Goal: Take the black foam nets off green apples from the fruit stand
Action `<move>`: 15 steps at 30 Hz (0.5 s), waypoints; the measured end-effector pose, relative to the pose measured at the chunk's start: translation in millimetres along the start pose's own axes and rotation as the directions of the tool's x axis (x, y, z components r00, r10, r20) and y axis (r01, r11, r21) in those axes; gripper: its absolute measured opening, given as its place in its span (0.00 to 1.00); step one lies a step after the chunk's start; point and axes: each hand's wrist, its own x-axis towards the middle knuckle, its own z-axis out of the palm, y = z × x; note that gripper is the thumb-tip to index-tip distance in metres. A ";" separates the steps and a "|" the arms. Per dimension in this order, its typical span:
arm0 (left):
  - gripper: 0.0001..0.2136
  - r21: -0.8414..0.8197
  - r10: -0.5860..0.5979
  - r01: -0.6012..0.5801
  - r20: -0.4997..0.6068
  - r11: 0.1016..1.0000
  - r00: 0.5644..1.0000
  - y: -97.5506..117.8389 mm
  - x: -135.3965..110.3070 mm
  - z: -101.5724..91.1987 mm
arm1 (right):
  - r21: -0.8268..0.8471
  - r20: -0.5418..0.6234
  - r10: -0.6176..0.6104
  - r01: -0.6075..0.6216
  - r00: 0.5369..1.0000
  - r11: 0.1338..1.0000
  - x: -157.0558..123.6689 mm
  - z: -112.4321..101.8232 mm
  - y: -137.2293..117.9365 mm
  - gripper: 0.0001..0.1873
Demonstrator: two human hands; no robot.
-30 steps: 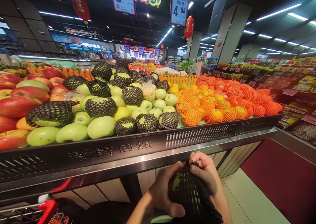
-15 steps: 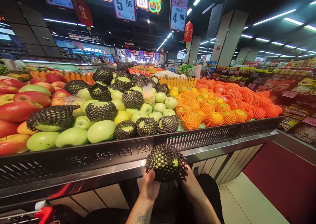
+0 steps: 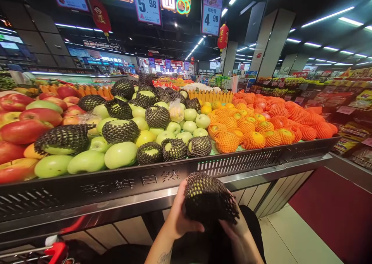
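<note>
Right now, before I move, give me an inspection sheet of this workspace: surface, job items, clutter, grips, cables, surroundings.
Surface: black tray with slotted front, above a metal ledge; red fruit left, green fruit in the middle, oranges right.
Job items: one netted fruit, held in front of the tray; green shows through its black net.
Clutter: a plastic-wrapped item among the green fruit; contents unclear.
Grips: left grip and right grip hold the netted fruit from either side.
Cables: nothing seen.
Surroundings: red-handled cart at lower left, price signs and a lantern overhead, stocked shelves at right.
</note>
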 end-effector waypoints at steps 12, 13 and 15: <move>0.44 -0.291 -0.110 0.017 -0.305 0.957 0.946 -29.7 -9.5 3.8 | 0.184 0.421 0.182 -0.280 0.889 0.942 10.9 -8.0 -7.6 0.25; 0.43 -0.317 -0.132 0.025 -0.321 0.948 0.938 -30.7 -13.5 4.8 | 0.161 0.428 0.193 -0.284 0.883 0.945 12.9 -8.2 -3.9 0.24; 0.38 -0.336 -0.162 0.045 -0.329 0.941 0.930 -32.3 -19.9 5.4 | 0.153 0.400 0.199 -0.279 0.895 0.948 16.5 -7.9 3.8 0.21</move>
